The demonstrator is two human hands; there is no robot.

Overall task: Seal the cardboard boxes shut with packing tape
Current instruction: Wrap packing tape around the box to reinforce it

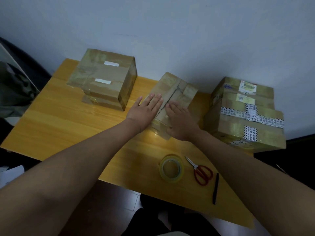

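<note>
A small cardboard box [180, 92] lies in the middle of the yellow wooden table [68, 126], its top flaps meeting along a centre seam. My left hand [146, 111] lies flat on the left flap with straight fingers. My right hand [180, 121] presses flat on the right flap near the box's front end. A larger taped box [105, 79] stands at the back left. Another large box [245, 113] with printed tape and labels stands at the right. A roll of clear packing tape [171, 168] lies on the table near the front edge.
Red-handled scissors [201, 171] lie right of the tape roll, and a black pen [215, 188] lies beside them. A pale wall runs behind the table. Dark floor and dark clutter surround the table on the left and front.
</note>
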